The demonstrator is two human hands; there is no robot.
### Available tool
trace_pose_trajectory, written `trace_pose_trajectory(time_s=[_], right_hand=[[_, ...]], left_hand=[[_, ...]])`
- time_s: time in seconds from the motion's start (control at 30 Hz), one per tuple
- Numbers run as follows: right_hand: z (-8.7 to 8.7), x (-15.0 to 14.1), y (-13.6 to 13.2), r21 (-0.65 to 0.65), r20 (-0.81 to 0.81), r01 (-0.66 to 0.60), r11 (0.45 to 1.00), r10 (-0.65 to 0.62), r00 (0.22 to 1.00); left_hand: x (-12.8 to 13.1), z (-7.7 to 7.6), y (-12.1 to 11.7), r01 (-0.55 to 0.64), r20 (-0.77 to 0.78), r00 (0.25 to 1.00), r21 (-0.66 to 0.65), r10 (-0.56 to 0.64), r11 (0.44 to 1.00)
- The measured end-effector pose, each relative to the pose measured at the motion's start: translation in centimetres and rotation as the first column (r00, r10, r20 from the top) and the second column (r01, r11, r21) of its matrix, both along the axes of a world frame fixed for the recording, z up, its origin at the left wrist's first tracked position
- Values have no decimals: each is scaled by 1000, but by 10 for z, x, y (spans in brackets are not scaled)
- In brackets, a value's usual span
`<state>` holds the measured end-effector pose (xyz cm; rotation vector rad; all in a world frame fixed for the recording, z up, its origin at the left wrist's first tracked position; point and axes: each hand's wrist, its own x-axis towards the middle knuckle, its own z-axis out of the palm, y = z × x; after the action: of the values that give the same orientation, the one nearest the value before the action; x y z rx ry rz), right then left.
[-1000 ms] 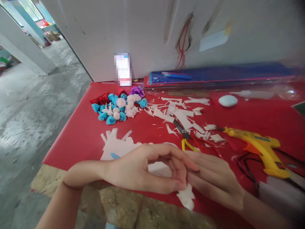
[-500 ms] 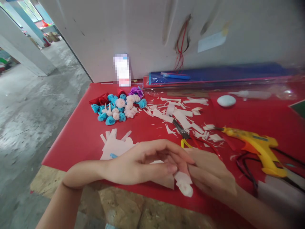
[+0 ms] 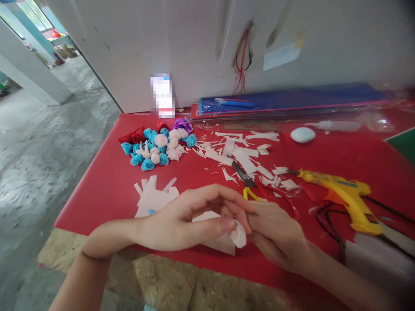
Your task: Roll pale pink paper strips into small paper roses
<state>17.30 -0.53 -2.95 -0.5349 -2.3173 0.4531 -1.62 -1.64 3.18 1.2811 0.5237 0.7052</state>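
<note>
Above the near edge of the red table, my left hand (image 3: 188, 220) pinches a small white paper flower (image 3: 239, 235) between thumb and fingers. My right hand (image 3: 279, 233) meets it from the right, its fingers closed against the flower and partly hidden behind my left fingers. Under my hands lies a sheet of white paper (image 3: 214, 239). Cut white paper pieces (image 3: 155, 201) rest beside my left wrist. Beyond my right hand are scissors (image 3: 248, 181) with red and yellow handles.
At the back left sits a cluster of blue, pink, red and purple paper flowers (image 3: 155, 147). White scraps (image 3: 243, 157) cover the middle. A yellow glue gun (image 3: 343, 194) with a black cord lies right, near a white egg-shaped object (image 3: 303, 135). A phone (image 3: 163, 97) leans against the wall.
The white flower has moved up and left, closer to my left fingertips, and less of it shows. My right hand has shifted slightly left with it. The view has moved a little.
</note>
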Motion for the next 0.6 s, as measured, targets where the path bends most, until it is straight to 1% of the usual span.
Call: trace_pose_trajectory(time_s=[0.07,0.17,0.3,0.37,0.43,0.5,0.53,0.6], right_hand=[[3,1,-2,-25,-28,-24,999,23,999],[7,0,-3,-46,-63,-56,997,53,997],[8,-3,-3,-63,-70,-60,996,56,996],[8,-4,-2,-79,-85,-62,995,55,995],[7,-5,-2,-74,-93,-39,996,32,995],[7,-6,-2,-31,-98,-10,999,7,995],[8,-6,-3,5,-93,2,1000,-1,996],[10,-8,-3,93,-76,47,995,-40,996]], left_hand=[[0,0,0,11,-32,999,35,-10,999],[0,-1,0,-4,-92,996,107,14,994],[1,-2,-2,-37,-167,982,261,83,965],[3,-2,-3,-57,-193,972,368,136,928],[4,-3,-3,-61,-205,962,488,183,870],[4,-4,-4,-55,-210,953,585,216,809],[4,-4,-4,-50,-217,949,610,228,791],[4,-3,-4,-44,-238,941,617,239,785]])
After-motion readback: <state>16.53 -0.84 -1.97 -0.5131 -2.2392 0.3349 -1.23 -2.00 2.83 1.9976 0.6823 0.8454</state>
